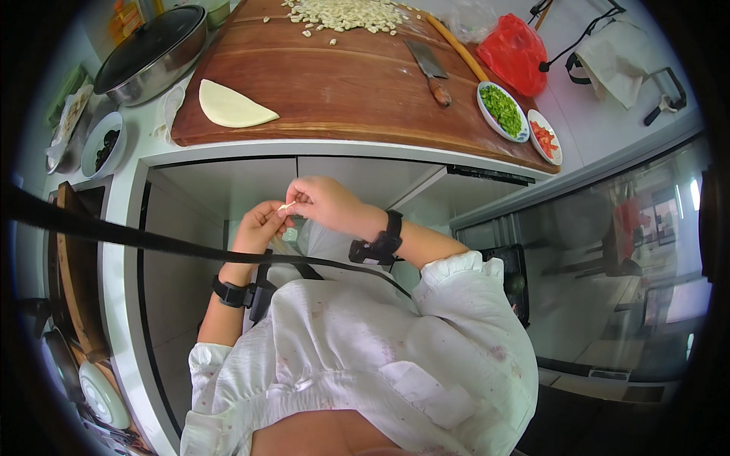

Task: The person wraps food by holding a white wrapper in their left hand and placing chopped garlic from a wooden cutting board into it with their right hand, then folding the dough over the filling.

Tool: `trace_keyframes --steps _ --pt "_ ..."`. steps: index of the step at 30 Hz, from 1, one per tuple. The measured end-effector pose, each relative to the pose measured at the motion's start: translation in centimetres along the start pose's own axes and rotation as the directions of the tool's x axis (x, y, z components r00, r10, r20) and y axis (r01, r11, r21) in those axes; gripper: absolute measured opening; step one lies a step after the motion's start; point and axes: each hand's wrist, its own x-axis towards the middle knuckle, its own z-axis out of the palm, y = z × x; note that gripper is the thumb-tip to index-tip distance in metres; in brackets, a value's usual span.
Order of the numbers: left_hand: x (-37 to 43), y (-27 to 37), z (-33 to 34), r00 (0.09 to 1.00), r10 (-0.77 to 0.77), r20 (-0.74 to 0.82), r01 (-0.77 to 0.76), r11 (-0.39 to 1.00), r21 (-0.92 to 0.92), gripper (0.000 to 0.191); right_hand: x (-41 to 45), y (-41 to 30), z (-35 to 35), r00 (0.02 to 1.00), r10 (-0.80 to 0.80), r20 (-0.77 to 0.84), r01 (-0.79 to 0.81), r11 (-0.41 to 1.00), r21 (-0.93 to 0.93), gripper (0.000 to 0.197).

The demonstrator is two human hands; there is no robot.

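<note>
My left hand (260,226) and my right hand (322,200) meet in front of my body, below the counter's front edge. Between their fingertips they pinch one small pale piece of dough (286,206). On the wooden board (342,85) beyond them, a folded, half-round sheet of dough (231,105) lies at the left. Many small pale dough pieces (348,14) are heaped at the board's far side. A cleaver (428,60) with a wooden handle rests right of the middle, near a wooden rolling pin (456,45).
Dishes of chopped greens (502,108) and diced red pieces (544,137) stand at the board's right corner, by a red plastic bag (513,54). At left are a lidded steel pan (154,57) and a bowl with dark pieces (106,149). A black strap (171,245) crosses the view.
</note>
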Motion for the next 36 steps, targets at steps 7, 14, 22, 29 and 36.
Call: trace_keyframes --steps 7,14,22,29,36 --pt "0.7 -1.5 -0.1 0.881 0.393 -0.263 -0.145 0.754 0.641 0.014 -0.3 -2.9 -3.7 0.847 -0.009 0.532 -0.279 0.843 0.459 0.006" --pt "1.3 -1.1 0.0 0.96 0.156 -0.232 -0.114 0.977 0.182 0.015 3.2 1.7 -13.9 0.918 -0.051 -0.393 -0.17 0.846 -0.506 0.017" --pt "1.9 -1.4 0.3 0.992 0.002 -0.126 0.014 0.992 0.126 0.016 4.6 5.5 -16.4 0.94 0.02 -0.34 -0.239 0.749 -0.617 0.037" --pt "2.3 -0.8 0.9 0.994 -0.059 -0.093 0.071 0.987 0.141 0.015 6.6 5.4 -17.6 0.933 0.116 -0.341 -0.322 0.694 -0.644 0.037" --pt "0.5 -0.4 1.2 0.995 -0.042 -0.087 0.059 0.979 0.194 0.015 7.6 9.0 -20.6 0.961 0.016 -0.275 -0.162 0.84 -0.518 0.028"
